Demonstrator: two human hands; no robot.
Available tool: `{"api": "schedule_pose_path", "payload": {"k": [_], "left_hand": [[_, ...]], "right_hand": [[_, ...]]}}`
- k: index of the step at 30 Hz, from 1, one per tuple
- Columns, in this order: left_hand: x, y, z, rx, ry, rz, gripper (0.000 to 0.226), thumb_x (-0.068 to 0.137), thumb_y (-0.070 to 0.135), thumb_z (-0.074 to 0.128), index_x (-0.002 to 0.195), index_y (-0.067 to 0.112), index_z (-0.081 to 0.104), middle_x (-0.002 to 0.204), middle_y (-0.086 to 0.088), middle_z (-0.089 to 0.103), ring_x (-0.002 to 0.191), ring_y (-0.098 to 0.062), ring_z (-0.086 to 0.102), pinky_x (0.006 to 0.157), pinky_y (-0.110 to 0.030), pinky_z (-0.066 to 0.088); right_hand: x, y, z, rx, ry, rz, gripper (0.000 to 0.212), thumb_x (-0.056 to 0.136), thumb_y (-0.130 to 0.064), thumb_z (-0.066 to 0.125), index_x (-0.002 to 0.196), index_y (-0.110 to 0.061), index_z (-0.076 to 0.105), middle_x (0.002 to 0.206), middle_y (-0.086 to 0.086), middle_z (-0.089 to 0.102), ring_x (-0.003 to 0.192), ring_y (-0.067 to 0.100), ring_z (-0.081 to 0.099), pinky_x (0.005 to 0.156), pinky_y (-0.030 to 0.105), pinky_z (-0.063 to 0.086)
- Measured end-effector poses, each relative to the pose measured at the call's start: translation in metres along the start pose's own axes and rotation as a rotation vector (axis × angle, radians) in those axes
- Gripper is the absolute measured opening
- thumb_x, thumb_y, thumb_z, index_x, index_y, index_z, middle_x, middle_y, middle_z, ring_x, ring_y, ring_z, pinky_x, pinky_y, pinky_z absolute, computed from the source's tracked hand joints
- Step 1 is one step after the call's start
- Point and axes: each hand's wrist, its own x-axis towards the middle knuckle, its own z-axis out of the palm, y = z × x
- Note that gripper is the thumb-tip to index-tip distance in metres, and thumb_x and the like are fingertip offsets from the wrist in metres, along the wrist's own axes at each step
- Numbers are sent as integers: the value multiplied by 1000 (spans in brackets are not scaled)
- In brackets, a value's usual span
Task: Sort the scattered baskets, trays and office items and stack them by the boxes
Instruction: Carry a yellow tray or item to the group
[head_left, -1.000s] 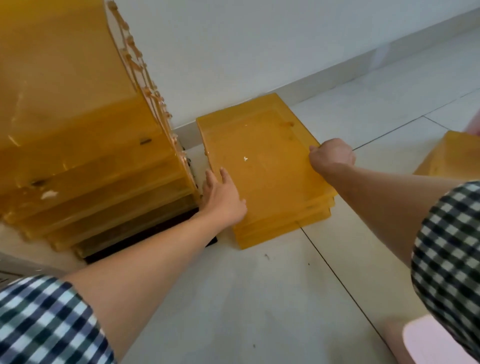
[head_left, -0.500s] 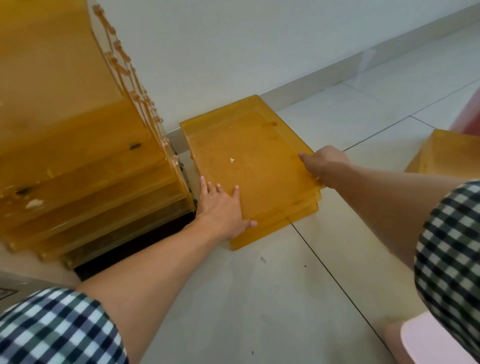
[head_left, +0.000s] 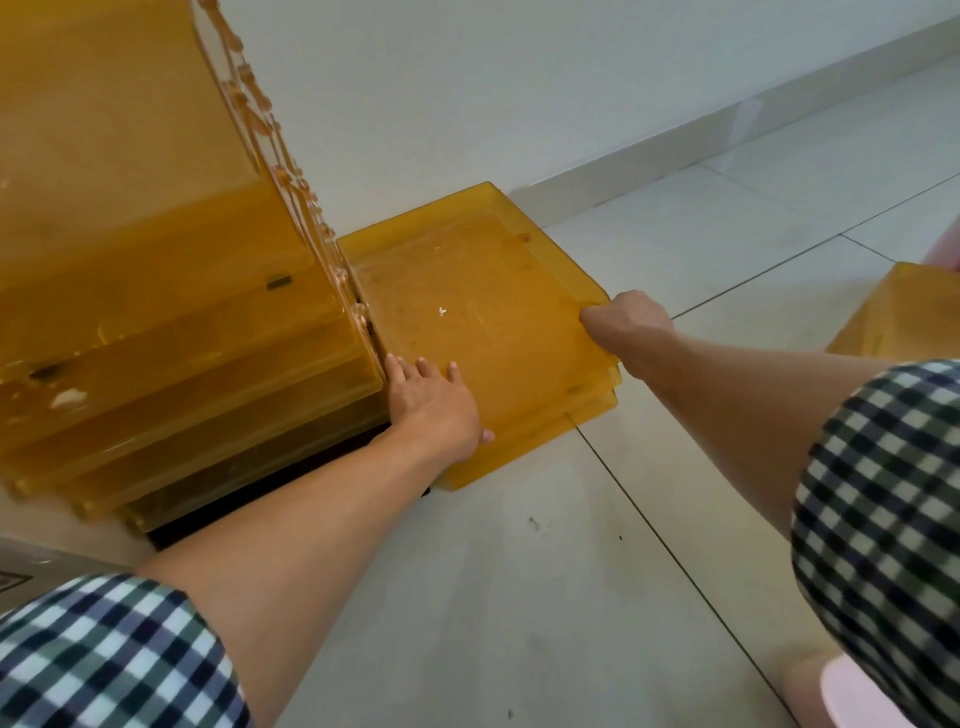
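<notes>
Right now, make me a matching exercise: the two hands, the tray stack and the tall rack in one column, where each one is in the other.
1 left hand
2 right hand
3 tray stack
4 tall rack

A stands at far left
B grips the stack's right edge
C lies on the floor by the wall
D rests flat on the stack's near left corner

Pairs: 1-D, 2-B, 3-C, 4-A

A single head-worn wide-angle view looks forward and steeply down, close over the pale tiled floor (head_left: 519, 597), facing the white wall (head_left: 519, 78) at the floor's far edge.
</notes>
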Motion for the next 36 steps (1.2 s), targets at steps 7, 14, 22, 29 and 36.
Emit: {"api": "schedule_pose_path", "payload": {"k": [7,14,22,29,36], "left_hand": [[10,2,0,46,-93,-24,107,86,76,49,160,14,3,161,-22,26,148,-46,20,117,-65,-4],[10,-1,4,82,-75,-5,106,88,77,46,160,15,1,158,-22,33,147,-44,26,118,-63,-1],[-5,-7,-2,-59,29,26,109,84,77,53,161,16,6,162,-25,19,147,-42,29,121,-58,6],[-31,42,-43,-331,226,136,74,97,59,49,152,16,27,150,-15,40,135,-37,44,113,-49,29],[-64,156,-115,-301,299,399,63,99,56,48,145,15,36,129,-9,59,116,-32,59,73,-36,42]], "right_hand": [[-4,0,-1,-103,-46,-41,23,93,-29,58,77,-14,49,80,5,56,69,21,57,54,30,46],[-2,-2,0,-88,-54,-54,25,93,-27,60,75,-16,46,80,4,54,69,19,54,52,27,43],[-12,-10,-8,-210,-103,-77,24,97,-34,58,93,-12,49,81,4,51,67,19,51,51,28,39],[-39,13,-71,-225,274,-236,47,99,-50,55,128,-14,57,113,7,67,94,27,60,74,33,41],[-64,73,-167,-263,539,-136,31,100,-38,51,120,-17,61,106,5,69,92,24,56,74,34,38]]}}
